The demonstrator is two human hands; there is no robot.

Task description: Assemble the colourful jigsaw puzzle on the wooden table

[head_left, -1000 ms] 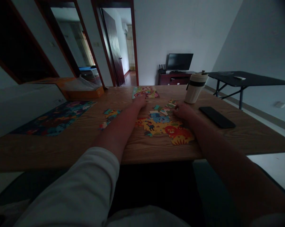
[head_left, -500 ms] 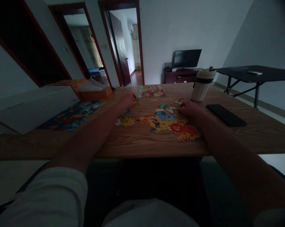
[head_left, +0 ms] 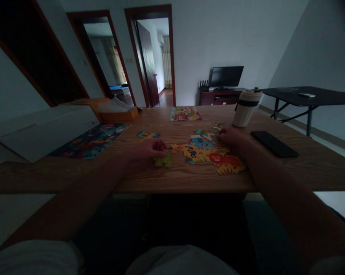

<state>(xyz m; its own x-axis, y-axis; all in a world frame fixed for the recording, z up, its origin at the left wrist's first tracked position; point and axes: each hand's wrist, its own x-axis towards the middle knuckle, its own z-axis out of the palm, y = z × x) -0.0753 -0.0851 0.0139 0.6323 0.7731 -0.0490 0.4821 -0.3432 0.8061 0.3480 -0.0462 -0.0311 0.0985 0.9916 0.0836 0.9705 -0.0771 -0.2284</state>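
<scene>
My left hand (head_left: 155,148) pinches a yellow-green puzzle piece (head_left: 163,159) over the wooden table, left of the joined puzzle. The joined part (head_left: 199,153) shows yellow ground, a red lion and a blue animal. My right hand (head_left: 227,136) rests at its upper right edge, fingers closed near some loose pieces (head_left: 211,135); whatever lies under the fingertips is too small to make out. Behind my left hand are several more pieces (head_left: 148,135), partly covered by it. A colourful picture sheet (head_left: 185,114) lies farther back on the table.
A cream tumbler (head_left: 245,109) and a black phone (head_left: 273,144) are on the right of the table (head_left: 178,179). On the left lie a dark blue illustrated sheet (head_left: 93,140), a white box (head_left: 46,128) and an orange box (head_left: 119,114).
My left hand has come nearer to me with the yellow-green piece, uncovering table behind it. My right hand has stayed nearly in place. The view has tilted slightly up.
</scene>
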